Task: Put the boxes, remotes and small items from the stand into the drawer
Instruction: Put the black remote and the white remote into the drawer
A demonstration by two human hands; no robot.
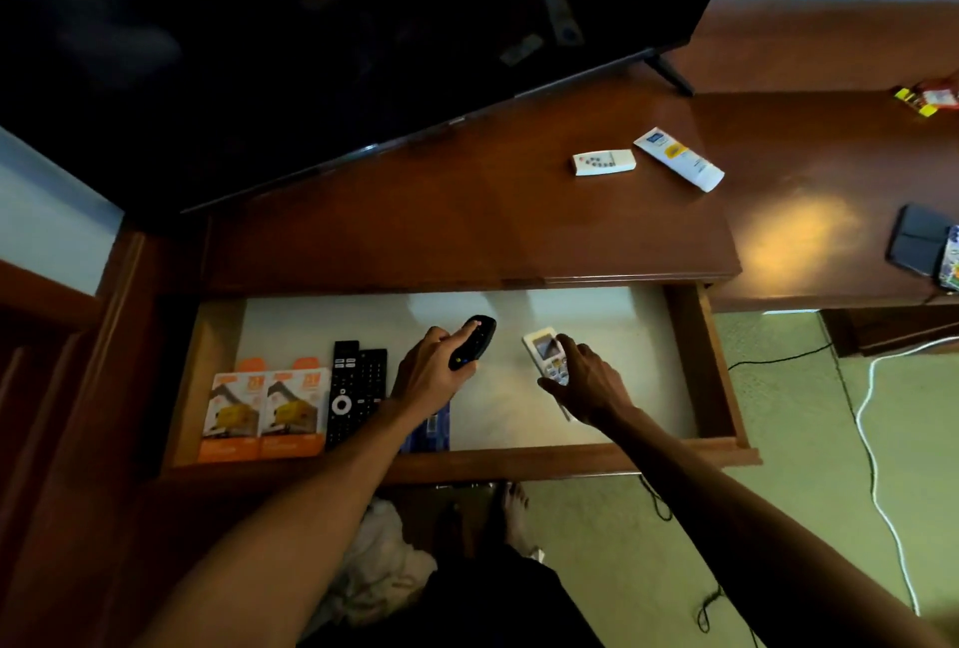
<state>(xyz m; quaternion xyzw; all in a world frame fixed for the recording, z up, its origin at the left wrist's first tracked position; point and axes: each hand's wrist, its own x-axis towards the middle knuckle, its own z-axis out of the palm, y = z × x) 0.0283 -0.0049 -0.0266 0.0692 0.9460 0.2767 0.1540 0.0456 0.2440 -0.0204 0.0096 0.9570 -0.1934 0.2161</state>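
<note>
- Drawer (pixel 695 362) stands pulled open beneath the stand (pixel 467 211); both hands work inside it.
- Left hand (pixel 430 377) is closed around a black oval remote (pixel 472 339), held just above the pale drawer floor, nose pointing to about 1 o'clock.
- Right hand (pixel 589 385) is closed on a white remote with a screen (pixel 547 357), thumb and fingers along its edges, low over the floor at 3 o'clock from the black one.
- Already stowed at 9 o'clock of the left hand: two long black remotes (pixel 355 388) side by side, then two orange boxes (pixel 264 411) against the left wall. A blue item (pixel 433 432) lies partly hidden under the left forearm.
- Step in hand, by judgement: setting down both held remotes.
- Remaining on the stand at 1 o'clock: a small white remote (pixel 603 162) and a white tube (pixel 677 159), near each other but apart.
- Next move calls for releasing both remotes flat on bare floor, then reaching up over the drawer's back edge for those two items.
</note>
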